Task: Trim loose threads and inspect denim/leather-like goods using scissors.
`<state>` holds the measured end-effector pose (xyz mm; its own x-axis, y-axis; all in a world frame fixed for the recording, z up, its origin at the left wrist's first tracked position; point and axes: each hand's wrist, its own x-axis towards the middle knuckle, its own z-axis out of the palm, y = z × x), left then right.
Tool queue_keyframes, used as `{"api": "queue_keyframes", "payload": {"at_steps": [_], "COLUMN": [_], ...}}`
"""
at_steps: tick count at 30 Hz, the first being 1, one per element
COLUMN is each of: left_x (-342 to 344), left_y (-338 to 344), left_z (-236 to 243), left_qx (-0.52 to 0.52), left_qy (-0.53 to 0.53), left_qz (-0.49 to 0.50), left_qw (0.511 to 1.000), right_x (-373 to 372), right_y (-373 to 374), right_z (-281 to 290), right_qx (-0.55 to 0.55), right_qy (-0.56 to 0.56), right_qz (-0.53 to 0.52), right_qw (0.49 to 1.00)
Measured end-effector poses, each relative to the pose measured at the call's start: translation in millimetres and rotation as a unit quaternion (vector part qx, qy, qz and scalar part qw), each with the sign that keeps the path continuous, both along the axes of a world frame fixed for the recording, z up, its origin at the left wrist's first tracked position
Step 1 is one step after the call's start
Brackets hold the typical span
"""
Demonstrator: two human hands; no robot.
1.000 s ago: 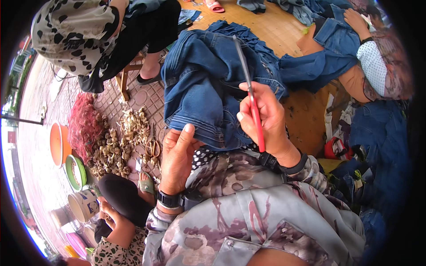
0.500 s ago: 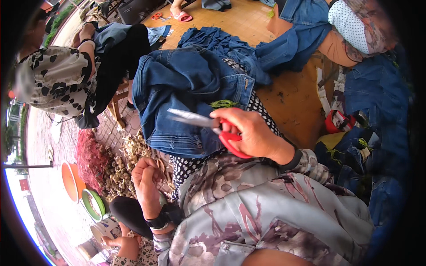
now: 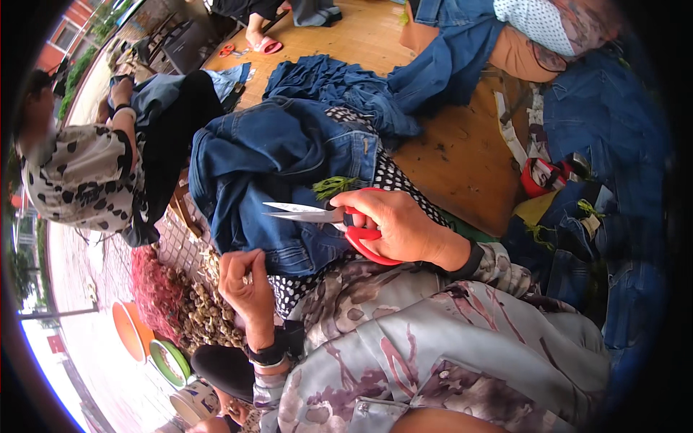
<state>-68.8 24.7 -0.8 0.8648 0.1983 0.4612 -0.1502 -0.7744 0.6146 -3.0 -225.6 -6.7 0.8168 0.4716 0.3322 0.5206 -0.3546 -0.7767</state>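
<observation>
My right hand (image 3: 390, 224) grips red-handled scissors (image 3: 303, 214), their silver blades slightly parted and pointing left across a pair of blue jeans (image 3: 274, 159). The jeans lie bunched on black cloth with white dots (image 3: 393, 184) over my lap. My left hand (image 3: 245, 289) is at the lower left edge of the jeans, fingers curled toward the thumb; whether a thread or cloth is between them is not clear. A tuft of yellow-green threads (image 3: 333, 186) lies on the jeans just above the scissors.
A person (image 3: 86, 173) sits at left and another (image 3: 534, 29) at upper right with denim. A wooden board (image 3: 462, 159) bears a denim heap (image 3: 332, 86); more denim (image 3: 606, 144) lies at right. Garlic bulbs (image 3: 209, 317), an orange basin (image 3: 128, 328) and a green basin (image 3: 167, 361) are on the paving.
The scissors have swung from upright to horizontal, pointing left. My left hand has released the jeans' hem and moved lower left, curling. The view has shifted, showing more of the area ahead.
</observation>
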Motion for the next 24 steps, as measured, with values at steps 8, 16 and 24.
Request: {"api": "queue_keyframes", "payload": {"at_steps": [8, 16, 24], "left_x": [-23.1, -13.6, 38.8], "left_y": [48.9, 57.1, 49.4], "left_z": [-17.5, 3.8, -4.2], "left_qx": [-0.325, -0.264, -0.276], "left_qy": [0.014, 0.03, 0.147], "left_qz": [0.145, 0.168, 0.098], "left_qw": [0.934, 0.949, 0.945], "right_x": [7.7, 19.2, 51.3], "right_y": [-21.7, -30.0, -42.1], "right_z": [-9.4, -18.1, -43.5], "right_qx": [0.006, 0.067, 0.107], "right_qy": [0.013, 0.038, 0.055], "right_qz": [-0.044, -0.12, -0.249], "right_qw": [0.999, 0.99, 0.961]}}
